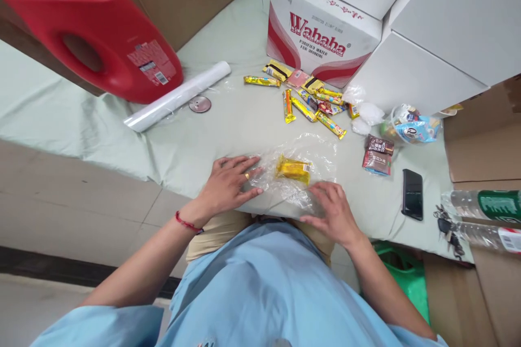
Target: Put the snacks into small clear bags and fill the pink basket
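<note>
My left hand [230,181] lies flat and spread, gripping nothing, its fingertips on the left edge of a crinkled, see-through film [264,179] at the centre of the frame. My right hand [336,214] is loosely curved at the film's lower right corner, thumb and fingers apart; I cannot tell whether a fingertip presses the plastic. One glossy yellow pack [293,169], short and blocky, rests on the film between my hands; how many pieces it holds I cannot tell.

The desk [228,119] wears a smooth, pale green cloth. Above centre is a heap of shiny wrappers: I count four slim yellow sticks [261,82] lying clear of one another, two flat black-striped packets [277,70] and one pink packet [297,78] between those; the rest overlap too much to count. Right of them sit white crumpled lumps [371,114] and two brown sachets [377,154].

At upper left, one smooth white roll [179,96] lies slantwise, beside one round metal disc [199,104] and one moulded red jug [118,38]. At right are one flat black phone [412,194], a bunch of metal keys [448,230] and two clear plastic bottles [464,204].
</note>
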`<state>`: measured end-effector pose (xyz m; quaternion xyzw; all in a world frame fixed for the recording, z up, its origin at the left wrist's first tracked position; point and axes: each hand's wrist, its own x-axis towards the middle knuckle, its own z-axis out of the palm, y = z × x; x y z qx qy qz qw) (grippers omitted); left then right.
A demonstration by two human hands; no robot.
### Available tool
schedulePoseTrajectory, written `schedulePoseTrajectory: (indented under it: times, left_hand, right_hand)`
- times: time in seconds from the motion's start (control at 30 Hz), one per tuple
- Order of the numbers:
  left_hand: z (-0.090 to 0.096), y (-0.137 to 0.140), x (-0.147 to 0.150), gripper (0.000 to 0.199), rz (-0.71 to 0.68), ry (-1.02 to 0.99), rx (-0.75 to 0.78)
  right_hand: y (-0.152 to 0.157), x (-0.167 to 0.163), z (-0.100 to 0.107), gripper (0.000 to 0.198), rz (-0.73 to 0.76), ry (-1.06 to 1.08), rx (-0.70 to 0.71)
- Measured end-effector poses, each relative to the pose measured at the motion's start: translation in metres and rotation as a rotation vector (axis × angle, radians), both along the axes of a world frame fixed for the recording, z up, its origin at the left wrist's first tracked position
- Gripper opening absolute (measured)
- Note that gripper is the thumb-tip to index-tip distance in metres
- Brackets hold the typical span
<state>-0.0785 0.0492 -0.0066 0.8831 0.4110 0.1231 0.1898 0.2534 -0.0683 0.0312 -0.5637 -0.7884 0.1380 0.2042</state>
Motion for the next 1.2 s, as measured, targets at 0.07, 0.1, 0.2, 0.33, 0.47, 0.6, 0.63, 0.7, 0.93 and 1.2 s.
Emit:
schedulePoseTrajectory:
  times: [0.07, 0.1, 0.2, 0.33, 0.47, 0.6, 0.63, 0.7, 0.93, 1.2]
  left_hand:
    - [-0.001, 0.002, 0.0, 0.051, 0.002, -0.021, -0.02]
    - [-0.002, 0.003, 0.0, 0.049, 0.001, -0.036, -0.034]
    - [-0.004, 0.006, -0.001, 0.049, 0.01, -0.096, -0.076]
    - [-0.003, 0.008, -0.001, 0.051, 0.078, -0.164, -0.113]
    - [0.0, 0.01, 0.003, 0.054, 0.127, -0.209, -0.166]
    - [0.003, 0.01, 0.008, 0.042, 0.098, -0.215, -0.198]
    - [0.002, 0.011, 0.009, 0.039, 0.101, -0.229, -0.201]
    - [0.001, 0.012, 0.01, 0.038, 0.125, -0.283, -0.203]
    - [0.004, 0.025, 0.019, 0.034, 0.286, -0.422, -0.285]
    - [-0.003, 0.039, 0.029, 0.025, 0.495, -0.388, -0.161]
  right_hand:
    - [-0.014, 0.003, -0.009, 0.032, -0.064, -0.023, -0.03]
    - [-0.017, 0.005, -0.012, 0.022, -0.091, -0.011, -0.034]
    - [-0.009, 0.012, -0.009, 0.022, -0.102, 0.089, -0.03]
    - [0.023, 0.024, 0.013, 0.024, -0.026, 0.186, -0.066]
    - [0.055, 0.031, 0.028, 0.025, 0.016, 0.177, -0.086]
    - [0.071, 0.035, 0.03, 0.026, 0.037, 0.16, -0.12]
    - [0.074, 0.036, 0.03, 0.026, 0.033, 0.167, -0.14]
    - [0.077, 0.038, 0.029, 0.026, 0.02, 0.194, -0.186]
    - [0.099, 0.045, 0.027, 0.032, -0.07, 0.259, -0.256]
    - [0.137, 0.045, 0.0, 0.046, -0.183, 0.315, -0.375]
